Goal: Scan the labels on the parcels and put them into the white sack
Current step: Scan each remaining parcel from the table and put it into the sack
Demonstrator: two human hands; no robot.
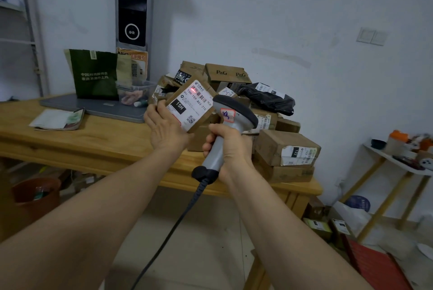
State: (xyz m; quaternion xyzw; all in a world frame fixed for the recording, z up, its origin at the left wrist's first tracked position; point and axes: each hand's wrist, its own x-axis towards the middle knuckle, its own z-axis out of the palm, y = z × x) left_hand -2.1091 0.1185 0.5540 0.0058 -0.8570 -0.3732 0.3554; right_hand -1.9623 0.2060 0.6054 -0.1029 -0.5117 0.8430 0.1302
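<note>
The left hand [164, 128] holds a small parcel [192, 106] above the bench [105, 142], label tilted toward the scanner [236, 109] so its red light falls on the barcode [200, 95]. The right hand [226, 149] grips the scanner's handle, aiming it close.

Both forearms outstretched, left grip [164, 128] on a parcel [190, 105], right grip [228, 146] around a scanner handle [214, 159].

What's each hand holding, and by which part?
The left hand grips the small labelled parcel by its lower-left edge, label facing the camera. The right hand grips the barcode scanner by its handle.
</note>
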